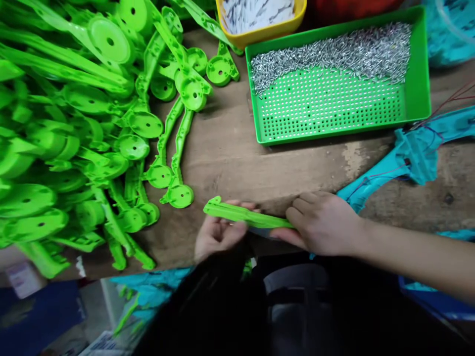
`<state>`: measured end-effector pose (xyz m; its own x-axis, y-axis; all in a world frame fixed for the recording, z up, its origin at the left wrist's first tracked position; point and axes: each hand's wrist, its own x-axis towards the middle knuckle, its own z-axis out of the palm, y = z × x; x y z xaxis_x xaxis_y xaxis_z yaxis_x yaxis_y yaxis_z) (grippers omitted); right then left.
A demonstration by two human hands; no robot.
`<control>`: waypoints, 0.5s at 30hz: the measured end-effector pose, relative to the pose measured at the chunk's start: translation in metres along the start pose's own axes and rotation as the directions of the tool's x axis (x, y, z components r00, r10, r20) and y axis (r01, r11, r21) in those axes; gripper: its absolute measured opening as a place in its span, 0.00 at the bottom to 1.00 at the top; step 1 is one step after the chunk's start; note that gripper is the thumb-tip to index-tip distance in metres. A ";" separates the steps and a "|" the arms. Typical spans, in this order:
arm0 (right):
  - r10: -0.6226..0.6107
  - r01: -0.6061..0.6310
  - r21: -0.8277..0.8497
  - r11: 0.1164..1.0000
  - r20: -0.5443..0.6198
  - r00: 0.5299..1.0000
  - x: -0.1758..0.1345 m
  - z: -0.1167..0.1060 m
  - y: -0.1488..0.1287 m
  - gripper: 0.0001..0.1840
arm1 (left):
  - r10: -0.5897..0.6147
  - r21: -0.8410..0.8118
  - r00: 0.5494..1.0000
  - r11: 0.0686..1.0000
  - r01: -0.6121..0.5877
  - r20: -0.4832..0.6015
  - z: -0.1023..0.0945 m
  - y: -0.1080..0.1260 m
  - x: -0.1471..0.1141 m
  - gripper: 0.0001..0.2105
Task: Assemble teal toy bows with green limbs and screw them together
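Note:
A long bright green plastic part (247,214) lies between both my hands at the table's front edge. My left hand (218,235) pinches it near its hooked left end, thumb in front and fingers behind. Around its right end my right hand (321,222) is closed, the fingers curled over the top and the thumb below. My right hand hides that end. Just behind my right hand, a blue plastic part (386,180) with thin red wires lies on the table.
Many green plastic parts (107,39) with round discs are heaped on the left. A green perforated tray (341,136) holds small metal pins or screws. Behind it stands a yellow bin (263,37) of white pieces. Blue parts (451,39) lie at the far right of the wooden table (230,153).

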<state>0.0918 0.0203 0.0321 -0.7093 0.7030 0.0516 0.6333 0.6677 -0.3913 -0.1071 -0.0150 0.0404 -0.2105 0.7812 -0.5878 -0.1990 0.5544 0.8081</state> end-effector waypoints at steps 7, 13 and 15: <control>0.122 -0.115 -0.049 0.992 0.182 0.976 0.013 -0.009 -0.012 0.30 | -0.055 0.054 0.998 0.997 0.052 0.039 0.006 -0.001 -0.001 0.19; 0.052 -0.049 -0.021 0.999 0.206 0.977 0.019 -0.006 -0.010 0.29 | -0.114 0.039 0.993 0.993 0.113 0.023 0.005 -0.002 0.000 0.21; 0.045 -0.042 -0.022 0.999 0.177 0.983 0.016 -0.006 -0.008 0.28 | -0.131 0.032 0.990 0.991 0.130 0.045 0.000 0.000 0.004 0.22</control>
<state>0.0770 0.0280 0.0410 -0.7235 0.6780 -0.1300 0.6694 0.6428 -0.3724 -0.1082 -0.0123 0.0378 -0.1397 0.7138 -0.6863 -0.1940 0.6599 0.7258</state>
